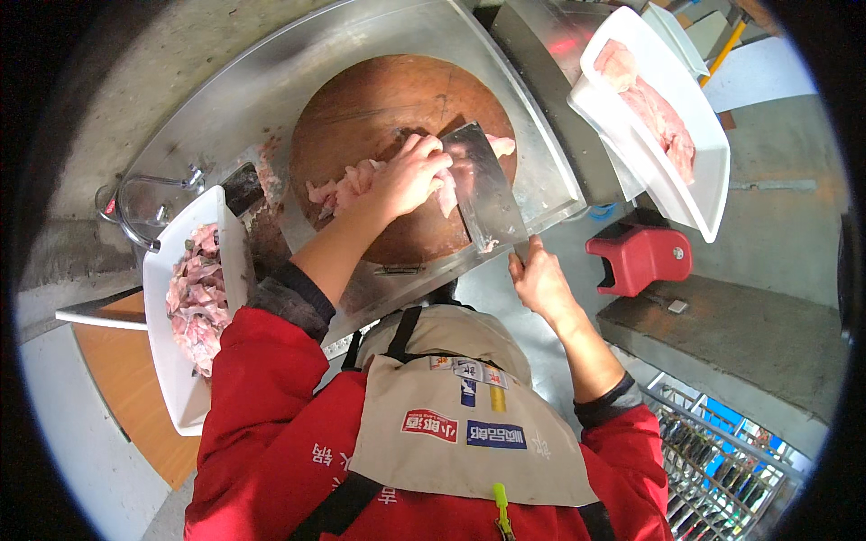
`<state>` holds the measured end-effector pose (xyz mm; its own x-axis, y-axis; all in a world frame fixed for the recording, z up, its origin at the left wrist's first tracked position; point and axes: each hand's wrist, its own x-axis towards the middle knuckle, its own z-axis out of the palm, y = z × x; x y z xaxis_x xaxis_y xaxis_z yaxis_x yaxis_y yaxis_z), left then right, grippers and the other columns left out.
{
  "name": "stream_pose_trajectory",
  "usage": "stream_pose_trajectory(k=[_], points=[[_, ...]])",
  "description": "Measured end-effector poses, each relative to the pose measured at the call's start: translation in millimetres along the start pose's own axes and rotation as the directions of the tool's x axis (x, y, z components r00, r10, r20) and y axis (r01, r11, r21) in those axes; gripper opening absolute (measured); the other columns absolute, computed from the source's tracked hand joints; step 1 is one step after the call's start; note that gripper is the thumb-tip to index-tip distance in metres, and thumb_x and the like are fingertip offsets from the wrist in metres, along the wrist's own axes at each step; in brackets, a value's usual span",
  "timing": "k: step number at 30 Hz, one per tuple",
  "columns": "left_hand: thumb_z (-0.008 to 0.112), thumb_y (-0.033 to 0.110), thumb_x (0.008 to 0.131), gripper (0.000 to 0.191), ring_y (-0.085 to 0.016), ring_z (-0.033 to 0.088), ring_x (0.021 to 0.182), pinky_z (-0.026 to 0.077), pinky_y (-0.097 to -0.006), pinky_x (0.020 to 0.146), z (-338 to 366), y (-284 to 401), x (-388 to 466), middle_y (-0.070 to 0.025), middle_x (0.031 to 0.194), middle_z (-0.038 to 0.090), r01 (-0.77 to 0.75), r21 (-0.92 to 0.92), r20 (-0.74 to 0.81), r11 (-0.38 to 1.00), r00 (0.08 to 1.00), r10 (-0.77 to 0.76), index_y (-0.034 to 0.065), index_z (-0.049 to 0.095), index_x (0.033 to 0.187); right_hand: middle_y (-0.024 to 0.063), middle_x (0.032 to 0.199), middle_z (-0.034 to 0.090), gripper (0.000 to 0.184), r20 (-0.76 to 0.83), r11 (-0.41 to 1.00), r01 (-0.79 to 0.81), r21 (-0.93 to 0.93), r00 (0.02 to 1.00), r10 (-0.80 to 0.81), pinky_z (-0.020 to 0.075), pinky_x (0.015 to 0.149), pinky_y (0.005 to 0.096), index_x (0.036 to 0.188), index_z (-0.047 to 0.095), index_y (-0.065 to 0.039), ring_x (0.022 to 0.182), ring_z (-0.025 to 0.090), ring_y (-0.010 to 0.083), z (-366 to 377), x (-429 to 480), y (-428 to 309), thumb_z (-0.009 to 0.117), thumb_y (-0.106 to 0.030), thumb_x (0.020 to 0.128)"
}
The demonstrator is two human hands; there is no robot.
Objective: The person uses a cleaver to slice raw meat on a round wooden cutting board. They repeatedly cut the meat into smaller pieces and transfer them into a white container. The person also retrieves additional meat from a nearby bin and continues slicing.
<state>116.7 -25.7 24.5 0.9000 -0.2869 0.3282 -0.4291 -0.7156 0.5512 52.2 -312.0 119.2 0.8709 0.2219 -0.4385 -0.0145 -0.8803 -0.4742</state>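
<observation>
A round wooden chopping board (379,101) lies on a steel worktop. My left hand (416,172) presses on pale raw meat on the board, fingers bent close beside the blade. Sliced raw meat (352,182) lies in a row under and left of that hand. My right hand (541,277) grips the handle of a broad cleaver (484,182), whose blade rests over the board's right part. A small piece of meat (500,145) shows beyond the blade, and scraps cling near its heel.
At the left stands a white plastic tub (233,257) with cut raw meat, near a metal faucet (139,179). Another white tub (710,162) at the upper right holds larger meat pieces. A red plastic stool (649,260) stands on the right. The steel worktop (270,88) has a raised rim.
</observation>
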Motion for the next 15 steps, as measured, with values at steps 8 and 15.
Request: stream_pose_trajectory(k=[8,15], points=[[0.078,0.012,0.075,0.021,-0.033,0.053,0.112,0.048,-0.0451,0.097,-1,-7,2,-0.0078,0.11,0.06,0.033,-0.075,0.082,0.997,0.996,-0.027,0.01,0.067,0.092,0.0393,0.082,0.066,0.04,-0.085,0.975,0.193,-0.114,0.975,-0.203,0.0574,0.076,0.0572,0.114,0.05,0.016,0.085,0.068,0.0543,9,40,-30,0.061,-0.018,0.096],[0.076,0.012,0.078,0.012,-0.033,0.057,0.101,0.049,-0.0433,0.091,13,-22,-4,-0.0064,0.099,0.063,-0.274,-0.014,-0.058,0.962,0.96,0.272,0.0104,0.067,0.086,0.0382,0.083,0.067,0.042,-0.104,0.972,0.186,-0.144,0.974,-0.202,0.057,0.079,0.0583,0.117,0.051,0.015,0.085,0.068,0.0544,22,75,-44,0.061,-0.019,0.095]])
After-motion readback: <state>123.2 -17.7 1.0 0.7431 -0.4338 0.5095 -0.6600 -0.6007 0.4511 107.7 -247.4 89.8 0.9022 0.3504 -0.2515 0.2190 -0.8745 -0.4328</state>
